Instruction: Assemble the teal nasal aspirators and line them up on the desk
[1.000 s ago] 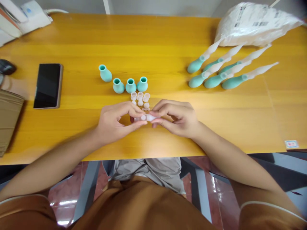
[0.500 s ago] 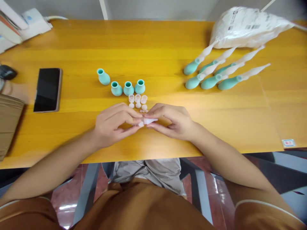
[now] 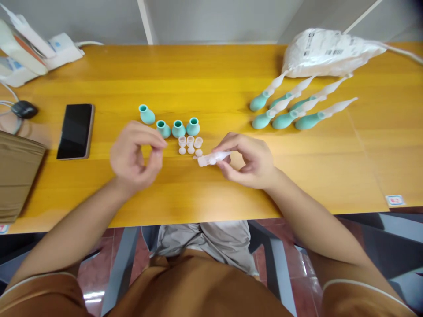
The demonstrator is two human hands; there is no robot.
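Note:
My right hand (image 3: pixel 249 160) is closed in a pinch on a translucent white nozzle (image 3: pixel 213 157), which it holds just above the yellow table (image 3: pixel 214 83). My left hand (image 3: pixel 135 154) hovers to the left, fingers curled and apart with nothing visible between them. It is nearest a row of short teal rubber bulbs (image 3: pixel 178 128), and one bulb (image 3: pixel 146 115) stands slightly apart. Several small white caps (image 3: pixel 190 144) lie in front of the bulbs, between my hands.
Several teal bulbs fitted with long white nozzles (image 3: pixel 284 113) lie at the right, below a white plastic bag (image 3: pixel 327 52). A black phone (image 3: pixel 76 130), a mouse (image 3: pixel 24 108) and a brown box (image 3: pixel 16 176) sit at the left. A white device (image 3: pixel 29 48) is at the back left.
My left hand has let go of the white nozzle and moved left toward the teal bulbs. My right hand keeps the nozzle and has shifted slightly right.

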